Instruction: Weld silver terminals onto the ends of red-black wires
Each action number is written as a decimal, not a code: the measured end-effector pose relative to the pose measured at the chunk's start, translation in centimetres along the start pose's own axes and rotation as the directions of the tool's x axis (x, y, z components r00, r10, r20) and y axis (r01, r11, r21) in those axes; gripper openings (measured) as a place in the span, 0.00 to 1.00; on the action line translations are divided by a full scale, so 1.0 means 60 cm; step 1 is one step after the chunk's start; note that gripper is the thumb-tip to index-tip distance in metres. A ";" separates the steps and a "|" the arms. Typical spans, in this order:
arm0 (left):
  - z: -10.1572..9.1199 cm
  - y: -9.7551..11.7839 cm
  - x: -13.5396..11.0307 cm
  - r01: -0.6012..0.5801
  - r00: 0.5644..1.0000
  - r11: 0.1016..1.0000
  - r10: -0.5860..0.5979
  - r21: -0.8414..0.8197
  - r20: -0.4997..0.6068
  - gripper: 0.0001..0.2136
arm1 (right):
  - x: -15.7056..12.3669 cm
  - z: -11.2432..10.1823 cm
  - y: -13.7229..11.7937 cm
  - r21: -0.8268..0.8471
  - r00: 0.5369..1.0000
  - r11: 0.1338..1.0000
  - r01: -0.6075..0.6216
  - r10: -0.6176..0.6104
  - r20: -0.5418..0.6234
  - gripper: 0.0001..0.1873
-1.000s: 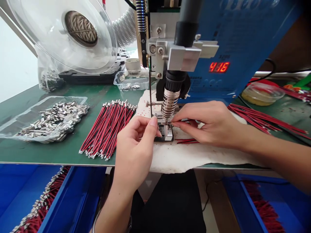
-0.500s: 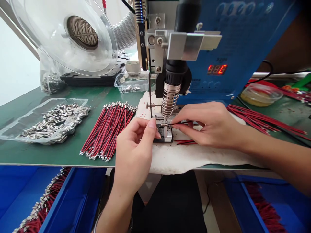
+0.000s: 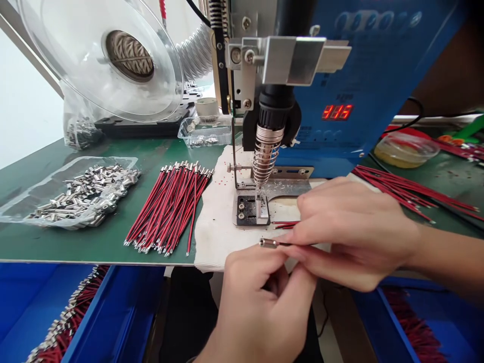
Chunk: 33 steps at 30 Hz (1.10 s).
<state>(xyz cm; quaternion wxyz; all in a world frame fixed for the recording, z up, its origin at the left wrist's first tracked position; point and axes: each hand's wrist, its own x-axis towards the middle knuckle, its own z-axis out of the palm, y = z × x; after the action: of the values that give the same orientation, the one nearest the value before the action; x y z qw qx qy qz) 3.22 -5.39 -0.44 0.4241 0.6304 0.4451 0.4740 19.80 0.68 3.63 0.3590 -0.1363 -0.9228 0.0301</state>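
My right hand (image 3: 348, 232) pinches a thin dark wire with a metal barrel connector (image 3: 268, 243) on its end, held in front of the soldering machine. The connector points left, its open end showing. My left hand (image 3: 264, 297) is closed against my right fingertips, thumb and forefinger meeting at the wire just behind the connector; they hide part of it. Behind the hands, the soldering iron tip with a coil spring (image 3: 265, 156) stands above a small black fixture (image 3: 247, 210) with a pale metal block, where no connector shows.
Left lie a bundle of red and black wires with metal ends (image 3: 166, 212) and a clear tray of connectors (image 3: 68, 166). More wires (image 3: 397, 189) lie right of the blue machine (image 3: 340, 146). Blue bins (image 3: 113, 312) stand below the table edge. A clear reel (image 3: 75, 60) stands behind.
Both hands have come away from the fixture toward me, bringing the wire and its connector. My left hand moved right to meet my right hand. The machine's red display reads differently.
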 end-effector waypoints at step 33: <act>-0.175 0.026 0.110 0.129 0.984 0.057 -0.131 0.990 -0.121 0.18 | -0.012 -0.035 0.072 -0.054 0.775 0.940 -0.337 0.310 0.551 0.04</act>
<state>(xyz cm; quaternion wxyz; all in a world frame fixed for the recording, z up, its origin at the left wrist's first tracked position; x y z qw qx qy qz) -5.76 1.77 4.54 -0.0780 0.7075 0.7024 0.0033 22.68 4.57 4.05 0.0699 -0.2697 -0.9484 0.1513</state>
